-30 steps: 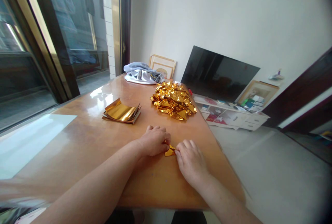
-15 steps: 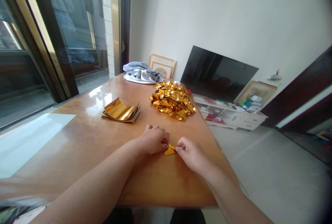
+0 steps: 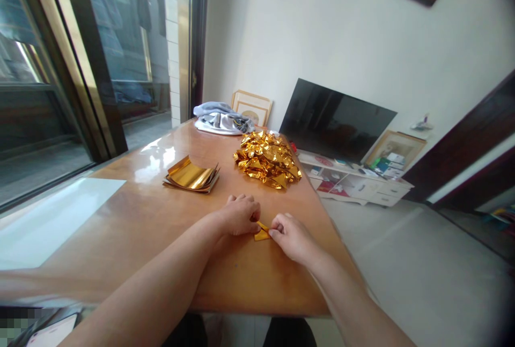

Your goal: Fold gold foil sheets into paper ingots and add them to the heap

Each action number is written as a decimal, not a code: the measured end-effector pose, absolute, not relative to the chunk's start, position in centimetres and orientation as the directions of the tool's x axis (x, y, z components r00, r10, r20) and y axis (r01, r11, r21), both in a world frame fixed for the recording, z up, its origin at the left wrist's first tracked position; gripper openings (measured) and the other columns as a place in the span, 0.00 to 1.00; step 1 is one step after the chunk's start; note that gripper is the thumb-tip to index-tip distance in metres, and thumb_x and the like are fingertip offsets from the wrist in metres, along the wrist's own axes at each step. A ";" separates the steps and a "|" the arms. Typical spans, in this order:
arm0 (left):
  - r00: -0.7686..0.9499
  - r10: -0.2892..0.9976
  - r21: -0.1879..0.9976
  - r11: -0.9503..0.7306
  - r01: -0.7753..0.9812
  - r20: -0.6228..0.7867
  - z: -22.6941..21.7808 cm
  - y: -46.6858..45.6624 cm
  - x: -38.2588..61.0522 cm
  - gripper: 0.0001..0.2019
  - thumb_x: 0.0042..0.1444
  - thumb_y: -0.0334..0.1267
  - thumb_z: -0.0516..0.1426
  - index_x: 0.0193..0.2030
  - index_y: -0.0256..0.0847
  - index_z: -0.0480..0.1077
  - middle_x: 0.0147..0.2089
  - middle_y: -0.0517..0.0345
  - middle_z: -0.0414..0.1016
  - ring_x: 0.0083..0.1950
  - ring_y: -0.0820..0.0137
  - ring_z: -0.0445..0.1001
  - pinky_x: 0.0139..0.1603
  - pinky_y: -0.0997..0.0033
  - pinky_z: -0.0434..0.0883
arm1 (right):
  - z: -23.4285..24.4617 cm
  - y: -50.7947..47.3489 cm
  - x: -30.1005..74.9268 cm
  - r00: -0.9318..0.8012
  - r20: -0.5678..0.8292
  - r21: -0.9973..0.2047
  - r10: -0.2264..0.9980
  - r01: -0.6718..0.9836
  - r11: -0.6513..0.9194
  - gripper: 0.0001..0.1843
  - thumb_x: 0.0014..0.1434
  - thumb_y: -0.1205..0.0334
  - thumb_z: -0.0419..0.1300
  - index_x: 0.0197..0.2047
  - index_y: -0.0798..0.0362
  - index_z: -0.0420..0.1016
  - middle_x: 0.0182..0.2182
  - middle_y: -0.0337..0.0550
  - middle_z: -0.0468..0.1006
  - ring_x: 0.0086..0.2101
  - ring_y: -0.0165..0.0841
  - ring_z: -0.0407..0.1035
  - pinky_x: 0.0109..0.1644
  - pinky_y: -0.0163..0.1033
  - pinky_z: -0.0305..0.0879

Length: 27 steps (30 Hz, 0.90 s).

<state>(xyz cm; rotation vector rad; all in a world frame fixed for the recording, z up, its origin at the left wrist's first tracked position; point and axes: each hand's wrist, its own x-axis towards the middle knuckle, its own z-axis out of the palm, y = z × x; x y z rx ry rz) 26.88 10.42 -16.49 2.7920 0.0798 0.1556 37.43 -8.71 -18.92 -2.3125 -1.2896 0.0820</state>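
Observation:
A small folded piece of gold foil paper (image 3: 261,236) lies on the wooden table between my hands. My left hand (image 3: 241,214) is closed, pinching its left side with thumb and fingers. On its right edge, the thumb and forefinger of my right hand (image 3: 290,234) are pressed together. Parts of the paper are hidden under the fingers. Beyond my left hand sits a stack of gold foil sheets (image 3: 191,174), the top one curling up. A heap of folded gold foil pieces (image 3: 267,159) is farther back, ahead of my right hand.
The glossy wooden table (image 3: 148,229) ends in a right edge close to my right forearm. A pale sheet (image 3: 76,221) lies at its left side. Folded cloth (image 3: 219,119) is piled at the far end. A television (image 3: 336,119) and a low white cabinet (image 3: 362,189) stand beyond.
My right hand has moved slightly left, closer to my left hand, both still on the folded foil paper. The camera view has tilted up a little, showing more of the wall clock.

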 end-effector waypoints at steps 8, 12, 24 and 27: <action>0.993 0.054 0.408 -0.913 0.007 0.106 -16.7 10.3 27.2 0.12 0.46 0.41 0.63 0.37 0.43 0.70 0.38 0.58 0.74 0.41 0.64 0.70 0.42 0.67 0.62 | -19.6 -8.3 38.1 0.564 0.175 -0.547 0.807 0.737 -0.396 0.03 0.57 0.65 0.62 0.36 0.52 0.77 0.35 0.40 0.74 0.35 0.32 0.67 0.40 0.35 0.59; 0.992 0.004 0.548 -0.834 -0.068 0.128 -17.0 10.5 27.2 0.08 0.46 0.34 0.60 0.34 0.41 0.66 0.35 0.61 0.72 0.34 0.71 0.66 0.33 0.74 0.60 | -19.7 -8.2 38.2 0.576 0.155 -0.632 0.803 0.682 -0.368 0.02 0.55 0.65 0.63 0.31 0.52 0.76 0.32 0.39 0.74 0.33 0.31 0.66 0.38 0.35 0.59; 0.978 0.000 0.950 -0.237 -0.204 0.210 -12.8 8.1 23.6 0.20 0.46 0.36 0.67 0.43 0.40 0.65 0.37 0.62 0.69 0.34 0.75 0.67 0.33 0.76 0.62 | -14.5 -12.0 34.5 0.624 0.262 -0.882 0.736 0.465 -0.080 0.11 0.60 0.53 0.58 0.32 0.51 0.66 0.27 0.34 0.66 0.29 0.30 0.60 0.32 0.34 0.57; 0.978 0.072 0.981 -0.005 -0.195 0.195 -12.5 6.1 21.1 0.24 0.49 0.40 0.67 0.51 0.41 0.65 0.43 0.56 0.72 0.43 0.68 0.72 0.43 0.69 0.67 | -12.9 -13.4 32.7 0.610 0.312 -0.872 0.729 0.488 -0.035 0.11 0.60 0.54 0.58 0.32 0.51 0.67 0.28 0.34 0.66 0.30 0.30 0.60 0.34 0.34 0.59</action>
